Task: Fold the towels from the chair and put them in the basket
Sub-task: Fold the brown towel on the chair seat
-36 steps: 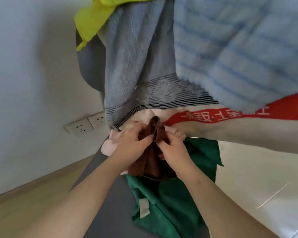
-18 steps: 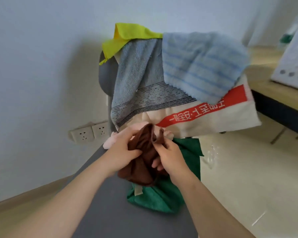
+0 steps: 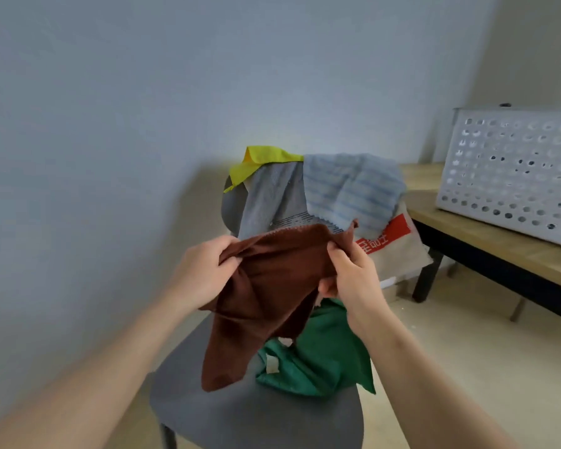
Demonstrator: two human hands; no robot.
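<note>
A brown towel [image 3: 266,296] hangs in the air above the grey chair [image 3: 240,413]. My left hand [image 3: 204,270] grips its upper left edge and my right hand [image 3: 350,270] grips its upper right edge, so the top edge is stretched between them. A green towel [image 3: 324,358] lies crumpled on the seat below. Over the chair's back hang a yellow towel [image 3: 256,163], a grey towel [image 3: 272,196], a blue striped towel [image 3: 350,186] and a beige towel with a red band [image 3: 395,251]. The white perforated basket [image 3: 512,170] stands on the wooden table at the right.
The wooden table [image 3: 486,241] with black legs reaches in from the right, close to the chair. A plain wall runs behind and to the left. Pale floor [image 3: 450,367] lies between chair and table.
Both hands have lifted the brown towel off the seat and pulled apart, spreading its top edge. The view has drawn back from the chair, and the basket and table have come into sight.
</note>
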